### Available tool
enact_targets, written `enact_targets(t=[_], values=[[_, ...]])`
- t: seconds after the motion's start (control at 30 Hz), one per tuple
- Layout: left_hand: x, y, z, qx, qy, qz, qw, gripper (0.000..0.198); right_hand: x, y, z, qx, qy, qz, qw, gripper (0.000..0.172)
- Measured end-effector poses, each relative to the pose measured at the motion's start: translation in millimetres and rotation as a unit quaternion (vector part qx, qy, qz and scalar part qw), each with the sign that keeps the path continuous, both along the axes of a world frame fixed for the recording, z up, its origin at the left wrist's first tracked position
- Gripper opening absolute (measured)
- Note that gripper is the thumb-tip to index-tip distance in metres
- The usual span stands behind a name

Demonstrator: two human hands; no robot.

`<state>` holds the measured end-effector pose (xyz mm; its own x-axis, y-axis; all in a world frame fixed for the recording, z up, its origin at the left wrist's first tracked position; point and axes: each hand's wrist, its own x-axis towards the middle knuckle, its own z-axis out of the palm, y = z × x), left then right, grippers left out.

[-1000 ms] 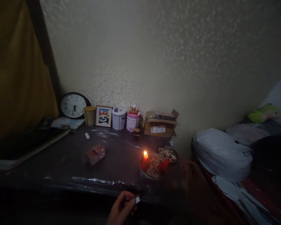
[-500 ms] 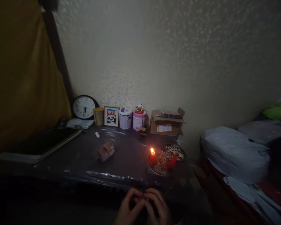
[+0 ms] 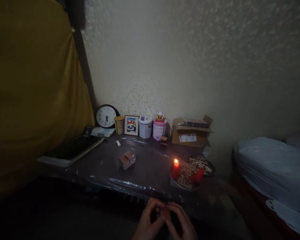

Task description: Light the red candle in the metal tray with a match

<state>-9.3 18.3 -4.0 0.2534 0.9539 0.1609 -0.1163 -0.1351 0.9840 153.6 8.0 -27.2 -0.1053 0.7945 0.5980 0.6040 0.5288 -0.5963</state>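
Low in front of the table's near edge, my left hand (image 3: 148,218) and my right hand (image 3: 182,220) meet, fingertips close together. Between them is a small reddish-brown matchbox (image 3: 165,213), dim and partly covered by the fingers. Both hands are closed on it. Beyond them on the table, a lit red candle (image 3: 176,164) stands at the left side of a metal bowl (image 3: 173,183) of small pale bits. A red piece (image 3: 198,175) lies at the bowl's right side.
On the dark plastic-covered table (image 3: 145,166) are a wrapped brown pack (image 3: 127,160) and a dish of matchsticks (image 3: 202,165). Along the wall stand a clock (image 3: 106,116), framed panda picture (image 3: 131,125), two tubs (image 3: 145,128) and a cardboard box (image 3: 190,133). White bags (image 3: 272,170) lie right.
The view has swung left, so the scene sits farther right. The matchbox between my fingers shows more of its reddish-brown face now. My hands remain together.
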Motion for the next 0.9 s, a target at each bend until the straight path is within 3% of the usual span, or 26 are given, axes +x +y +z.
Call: enact_targets(t=[0.1, 0.47, 0.6, 0.7, 0.9], values=[[0, -1, 2.4, 0.019, 0.014, 0.003, 1.000, 0.021, 4, 2, -0.1, -0.024, -0.014, 0.040, 0.999, 0.029], [1, -5, 12.4, 0.013, 0.017, 0.004, 1.000, 0.019, -3, -2, 7.1, -0.114, 0.097, 0.042, 0.988, 0.027], [1, -3, 5.8, -0.072, -0.069, 0.010, 0.995, 0.030, -3, -3, 16.4, -0.183, 0.133, 0.049, 0.973, 0.027], [3, 1, 0.8, -0.172, -0.165, 0.008, 0.971, 0.038, -2, -3, 22.1, -0.226, 0.169, 0.053, 0.958, 0.030], [7, -1, 1.0, -0.319, -0.241, -0.057, 0.915, 0.035, -8, -8, 21.6, -0.212, 0.176, 0.051, 0.960, 0.032]])
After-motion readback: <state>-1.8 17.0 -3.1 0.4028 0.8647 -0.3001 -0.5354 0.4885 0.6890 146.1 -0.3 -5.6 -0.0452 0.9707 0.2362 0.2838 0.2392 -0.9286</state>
